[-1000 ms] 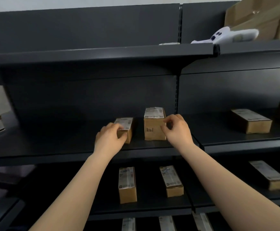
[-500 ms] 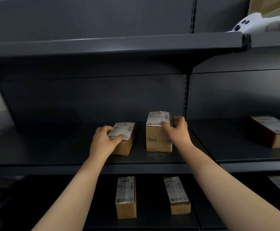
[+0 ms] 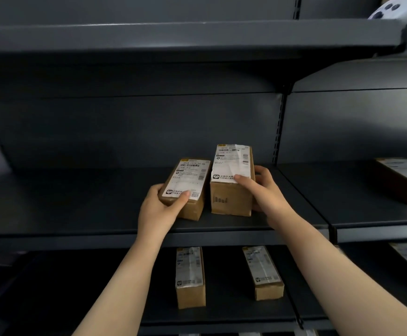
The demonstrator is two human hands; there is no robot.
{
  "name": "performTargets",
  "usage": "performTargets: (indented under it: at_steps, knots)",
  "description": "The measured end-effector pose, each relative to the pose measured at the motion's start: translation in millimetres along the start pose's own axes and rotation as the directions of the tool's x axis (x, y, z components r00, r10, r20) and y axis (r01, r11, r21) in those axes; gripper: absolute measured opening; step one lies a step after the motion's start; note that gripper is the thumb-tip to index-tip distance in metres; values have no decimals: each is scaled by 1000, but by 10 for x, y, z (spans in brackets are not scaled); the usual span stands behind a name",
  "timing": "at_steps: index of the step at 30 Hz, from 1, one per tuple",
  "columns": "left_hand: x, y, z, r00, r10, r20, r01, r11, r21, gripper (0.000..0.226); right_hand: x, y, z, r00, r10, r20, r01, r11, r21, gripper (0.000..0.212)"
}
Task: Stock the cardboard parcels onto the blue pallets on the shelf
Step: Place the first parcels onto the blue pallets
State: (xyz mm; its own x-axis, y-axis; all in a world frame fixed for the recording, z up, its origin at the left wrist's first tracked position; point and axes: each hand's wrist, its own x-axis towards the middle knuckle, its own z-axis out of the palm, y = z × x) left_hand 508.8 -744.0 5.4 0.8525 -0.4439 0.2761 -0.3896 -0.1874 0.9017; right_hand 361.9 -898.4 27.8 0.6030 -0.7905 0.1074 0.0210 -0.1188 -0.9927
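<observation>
Brown cardboard parcels (image 3: 231, 190) bear white printed labels (image 3: 189, 178); shelf (image 3: 76, 197) dark grey.

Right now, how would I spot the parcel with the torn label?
Find the dark shelf at hand height, where two parcels sit side by side. The right hand grips the taller parcel. Unlike the low parcel in the left hand, it stands higher and its white label is ripped.

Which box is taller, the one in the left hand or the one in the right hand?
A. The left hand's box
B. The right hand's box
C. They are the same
B: the right hand grips the taller parcel, whose top stands above the lower parcel held by the left hand.
</observation>
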Motion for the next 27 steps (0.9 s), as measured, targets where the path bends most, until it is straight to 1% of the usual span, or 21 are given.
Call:
performTargets:
  at_steps: [2, 5, 9, 11, 15, 19, 21, 23, 25, 27]
  knots:
    - [0, -10, -6, 1000, 9, 0, -9, 1000, 5, 59, -16, 13, 59, 1000, -11, 4, 11, 1000, 22, 63]
    - [-3, -24, 0, 1000, 7, 16, -7, 1000, 9, 60, -39, 43, 126, 999, -27, -27, 28, 999, 30, 63]
    - [1, -49, -4, 1000, 3, 18, -2, 995, -97, 57, -61, 58, 191, 998, -52, -30, 54, 996, 65, 59]
    - [-12, -42, -52, 1000, 5, 18, -2, 988, -156, 51, -79, 57, 220, 998, -65, -17, 66, 993, 93, 59]
    - [-32, -25, -221, 999, 40, 28, -32, 970, -240, 37, -90, 3, 251, 993, -97, 70, 88, 988, 128, 62]
    - [-105, -31, -449, 999, -32, 41, 44, 941, -335, 27, -129, -61, 328, 972, -157, 176, 127, 977, 171, 64]
    - [-204, -28, -559, 998, -64, 12, 63, 925, -375, 29, -155, -77, 384, 955, -177, 236, 133, 972, 192, 65]
    - [-335, -22, -660, 997, -55, -45, 34, 924, -381, 32, -191, -86, 449, 939, -186, 291, 123, 967, 222, 65]
    - [-495, 2, -760, 992, -42, -120, -4, 933, -361, 33, -233, -90, 521, 919, -210, 334, 124, 957, 261, 59]
    - [-658, 16, -866, 978, -60, -198, -9, 944, -330, 37, -292, -105, 603, 899, -219, 380, 105, 948, 299, 50]
